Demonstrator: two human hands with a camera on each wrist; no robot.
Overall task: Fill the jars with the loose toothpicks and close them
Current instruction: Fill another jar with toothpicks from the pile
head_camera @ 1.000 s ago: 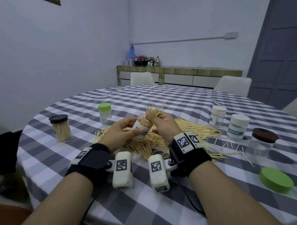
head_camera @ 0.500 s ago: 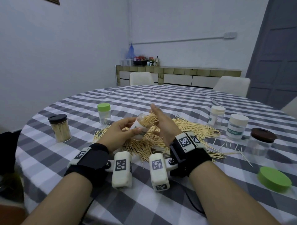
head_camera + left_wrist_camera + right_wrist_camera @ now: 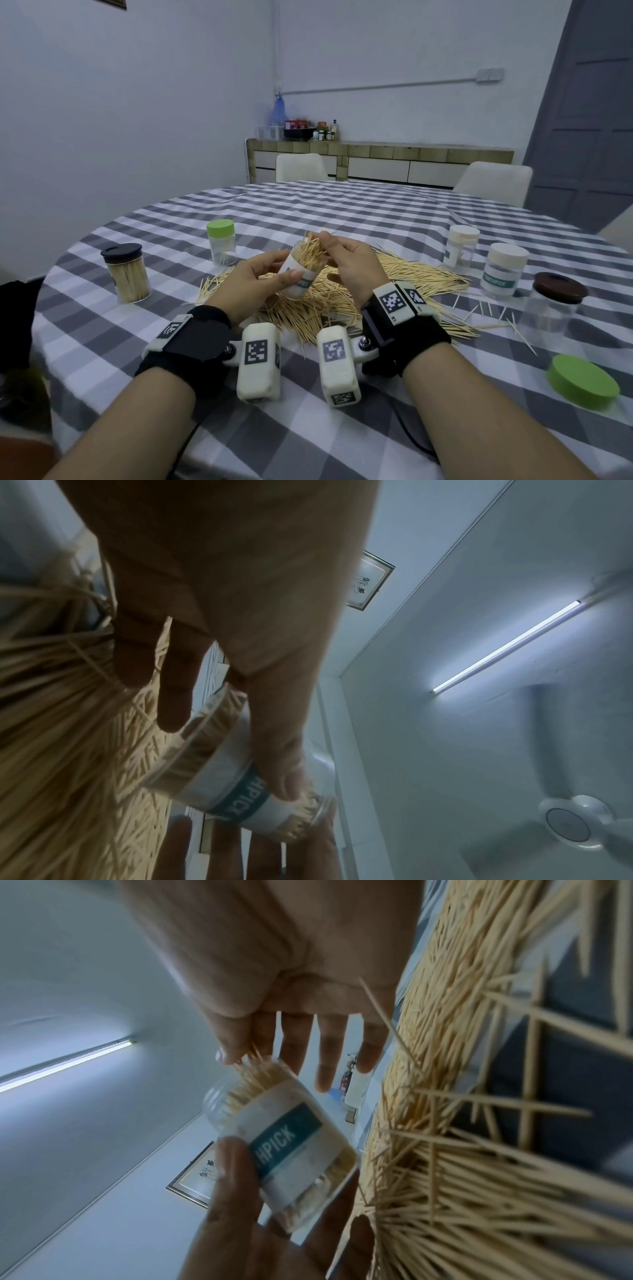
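My left hand [image 3: 282, 267] grips a small clear jar [image 3: 301, 274] with a white and teal label, tilted with its open mouth up and to the right. It is packed with toothpicks that stick out of the mouth. My right hand [image 3: 330, 245] is at that mouth, fingers fairly straight, thumb touching the toothpick ends. The right wrist view shows the jar [image 3: 284, 1137] below my right hand's straight fingers [image 3: 325, 1064]. In the left wrist view, thumb and fingers wrap the jar [image 3: 232, 785]. A big pile of loose toothpicks [image 3: 394, 274] lies on the checked table under both hands.
At the left stand a full black-lidded jar [image 3: 126, 277] and a green-lidded jar [image 3: 222, 245]. Right of the pile are two cream-lidded jars [image 3: 460, 248] [image 3: 503, 270], a brown-lidded jar [image 3: 553, 308] and a loose green lid [image 3: 584, 382]. Stray toothpicks lie near them.
My right hand gripped a bunch of toothpicks at the jar's mouth, then let go; they now sit in the jar. The hand opened and stays at the mouth.
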